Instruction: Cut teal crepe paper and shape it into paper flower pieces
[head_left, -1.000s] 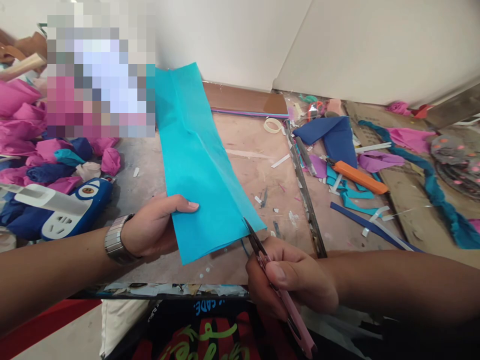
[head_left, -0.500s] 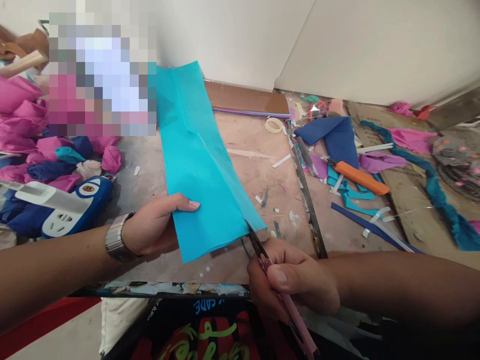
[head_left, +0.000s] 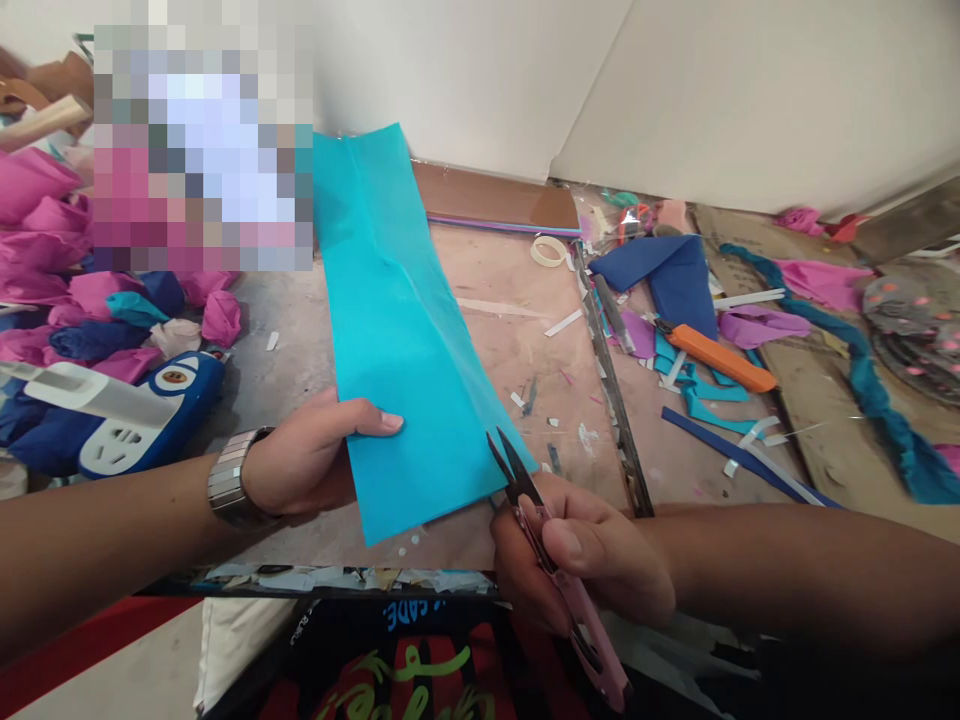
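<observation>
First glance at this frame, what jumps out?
The long turquoise paper sheet running up the middle of the worktable, its near end pinched by the left hand. At its lower right corner the right hand holds pink-handled snips, blades open at the paper's edge. A heap of pink and blue paper wads sits far left, and an orange utility knife lies among scraps on the right.
</observation>
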